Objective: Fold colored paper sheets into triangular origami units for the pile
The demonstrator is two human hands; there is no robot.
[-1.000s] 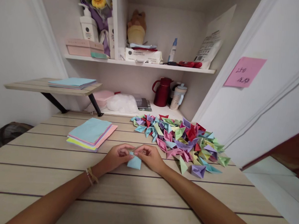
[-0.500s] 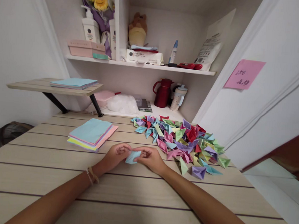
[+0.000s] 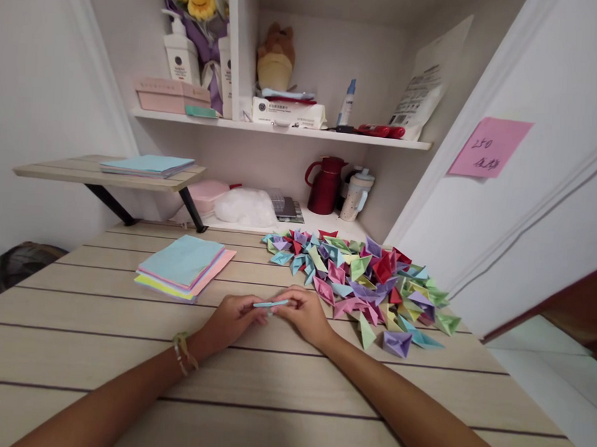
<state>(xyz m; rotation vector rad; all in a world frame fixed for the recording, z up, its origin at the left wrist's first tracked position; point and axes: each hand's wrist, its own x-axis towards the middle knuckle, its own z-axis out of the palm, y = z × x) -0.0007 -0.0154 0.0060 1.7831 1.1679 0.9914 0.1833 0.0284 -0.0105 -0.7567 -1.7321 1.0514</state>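
Observation:
Both my hands meet over the wooden table point(image 3: 270, 382) and pinch a small light blue folded paper point(image 3: 270, 303). It shows edge-on as a thin flat strip between them. My left hand point(image 3: 233, 319) grips its left end and my right hand point(image 3: 304, 312) grips its right end. A braided bracelet sits on my left wrist. A stack of coloured paper sheets point(image 3: 183, 265) lies to the left of my hands. A heap of folded paper pieces in several colours point(image 3: 363, 277) lies to the right.
A small raised shelf point(image 3: 106, 172) with blue sheets stands at the back left. At the back stand a red jug point(image 3: 324, 183), a cup and a white bag. The wall shelf above carries bottles and boxes. A pink note point(image 3: 488, 147) sticks to the right wall.
The blue paper hung down from my fingers as a flap; I have turned it up so it now shows edge-on as a thin strip. My hands stayed in place.

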